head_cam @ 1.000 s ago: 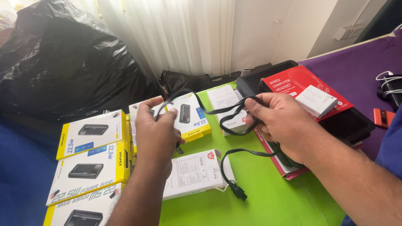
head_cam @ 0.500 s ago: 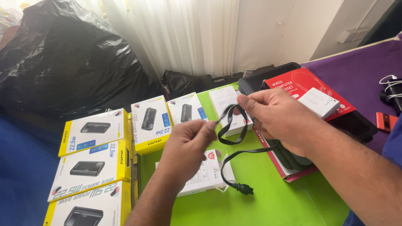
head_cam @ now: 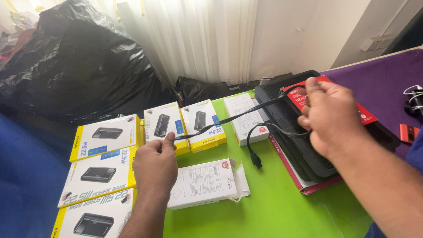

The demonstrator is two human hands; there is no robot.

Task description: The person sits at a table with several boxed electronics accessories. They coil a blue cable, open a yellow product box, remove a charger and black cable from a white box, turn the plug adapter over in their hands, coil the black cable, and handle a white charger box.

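A black cable (head_cam: 229, 120) stretches taut between my two hands above a bright green table (head_cam: 273, 207). My left hand (head_cam: 155, 164) pinches one end of it over the yellow boxes. My right hand (head_cam: 329, 115) grips the other part near a black tray (head_cam: 308, 154), and a loose loop with a black plug (head_cam: 255, 159) hangs down from it. An opened white box (head_cam: 205, 181) lies flat just right of my left hand.
Several yellow and white boxes picturing black devices (head_cam: 99, 169) cover the left side. A white box (head_cam: 245, 117) and a red box (head_cam: 365, 115) lie near the tray. A black plastic bag (head_cam: 75, 66) fills the back left; a purple surface (head_cam: 387, 83) lies right.
My hands have moved apart, pulling the coiled cable out straight. The left hand went left and down, the right hand rose to the right.
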